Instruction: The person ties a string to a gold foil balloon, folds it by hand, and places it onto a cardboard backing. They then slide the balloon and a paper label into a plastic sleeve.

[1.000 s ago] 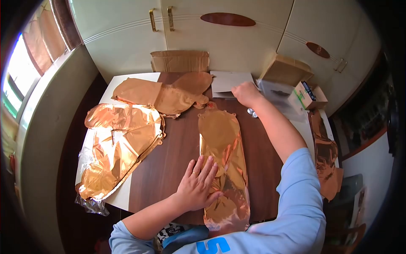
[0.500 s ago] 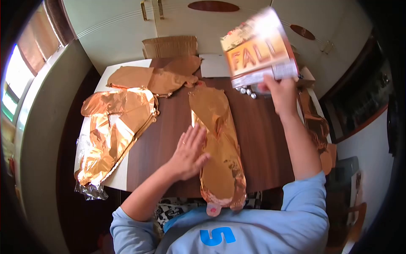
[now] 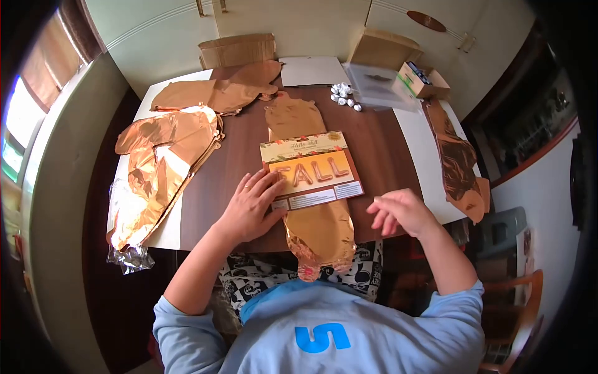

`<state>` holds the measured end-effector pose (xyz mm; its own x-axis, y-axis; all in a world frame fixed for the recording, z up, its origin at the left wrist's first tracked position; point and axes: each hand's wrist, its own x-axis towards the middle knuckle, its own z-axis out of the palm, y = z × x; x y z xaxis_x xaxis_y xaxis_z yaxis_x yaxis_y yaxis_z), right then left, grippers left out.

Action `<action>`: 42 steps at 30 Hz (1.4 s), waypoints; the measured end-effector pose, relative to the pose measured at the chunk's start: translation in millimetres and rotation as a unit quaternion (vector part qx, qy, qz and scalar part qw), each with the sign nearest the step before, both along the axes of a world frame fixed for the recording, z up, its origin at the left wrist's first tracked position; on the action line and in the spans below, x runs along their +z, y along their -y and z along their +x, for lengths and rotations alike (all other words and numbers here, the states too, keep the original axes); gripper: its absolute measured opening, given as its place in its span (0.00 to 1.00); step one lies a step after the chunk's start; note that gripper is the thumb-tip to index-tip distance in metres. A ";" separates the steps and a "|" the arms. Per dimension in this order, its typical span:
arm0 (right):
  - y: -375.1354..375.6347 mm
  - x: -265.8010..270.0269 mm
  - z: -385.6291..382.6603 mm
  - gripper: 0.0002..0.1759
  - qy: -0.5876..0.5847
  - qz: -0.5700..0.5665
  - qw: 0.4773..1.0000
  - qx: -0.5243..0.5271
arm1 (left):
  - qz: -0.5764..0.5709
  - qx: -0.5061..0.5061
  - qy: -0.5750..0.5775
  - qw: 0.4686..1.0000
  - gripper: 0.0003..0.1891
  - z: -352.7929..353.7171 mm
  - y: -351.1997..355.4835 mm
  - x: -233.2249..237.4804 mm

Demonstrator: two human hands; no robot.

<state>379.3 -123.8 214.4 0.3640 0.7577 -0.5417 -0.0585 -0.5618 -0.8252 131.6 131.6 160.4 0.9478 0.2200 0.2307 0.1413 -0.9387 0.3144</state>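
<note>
A cardboard packaging card [image 3: 321, 143] printed "FALL" in balloon letters lies face up across a flat copper-coloured foil balloon [image 3: 321, 234]. My left hand [image 3: 252, 202] lies on the card's lower left corner, fingers stretched over its edge and thumb by the bottom edge. Just right of the card, apart from it, my right hand [image 3: 402, 212] is raised above the table with loosely bent fingers and nothing in them. The card hides the balloon's middle; its lower end hangs over the table's front edge.
More flat foil balloons lie at left [image 3: 146, 174], back left [image 3: 212, 93] and right [image 3: 458, 156]. Several small white rounded pieces [image 3: 344, 95] sit at the back, near a clear plastic sheet [image 3: 377, 87] and an open small box [image 3: 423, 81]. A chair [image 3: 526, 299] stands at lower right.
My right hand has brought the card down from the back right onto the balloon and let go. My left hand has shifted left and onto the card. The view has tilted slightly.
</note>
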 end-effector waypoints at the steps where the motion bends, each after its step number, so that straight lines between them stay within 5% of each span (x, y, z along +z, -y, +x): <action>1: 4.8 9.5 -4.9 0.33 0.149 -0.022 0.987 0.058 | 0.004 0.003 -0.001 1.000 0.30 0.1 -3.1 -1.5; 2: 5.8 12.8 -10.4 0.38 0.271 0.069 0.951 0.133 | 0.007 0.006 -0.003 1.000 0.29 0.1 -5.3 -2.7; 4: 5.4 14.9 -20.7 0.48 0.490 0.243 0.794 0.268 | 0.010 0.008 0.013 1.000 0.28 3.3 -8.9 -2.7; 5: 4.1 8.1 -27.7 0.62 0.500 0.202 0.788 0.299 | 0.015 0.007 0.016 1.000 0.28 4.8 -10.7 -2.0; 8: -7.2 -18.8 -37.9 0.64 0.596 0.146 0.708 0.351 | 0.022 0.000 0.029 0.999 0.28 8.7 -13.0 -1.4; 9: -9.4 -28.6 -42.2 0.50 0.612 0.144 0.690 0.359 | 0.019 -0.006 0.030 0.999 0.28 9.3 -12.2 0.0; 12: -7.0 -65.0 -49.1 0.31 0.700 0.210 0.599 0.327 | 0.003 -0.042 0.016 0.999 0.28 6.0 -5.9 1.6; 13: -4.8 -64.8 -54.7 0.20 0.690 0.250 0.620 0.278 | -0.009 -0.054 0.012 0.998 0.28 3.3 -1.1 0.7; 23: 21.6 -81.2 -75.7 0.11 0.701 0.330 0.605 0.183 | -0.018 -0.036 0.018 0.999 0.28 -8.4 37.9 -7.6; 37: 26.8 -78.2 -69.2 0.11 0.611 0.406 0.663 0.151 | -0.010 -0.024 0.002 1.000 0.29 -16.7 55.1 -8.6; 42: 28.3 -76.1 -64.1 0.13 0.560 0.412 0.709 0.122 | -0.059 -0.118 0.011 0.991 0.37 -27.1 48.8 -0.7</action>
<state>315.2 -152.1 138.2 0.0195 0.7633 0.6457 0.9075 0.2575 -0.3318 104.5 82.9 159.7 0.9712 0.0193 0.2377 -0.0861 -0.9013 0.4247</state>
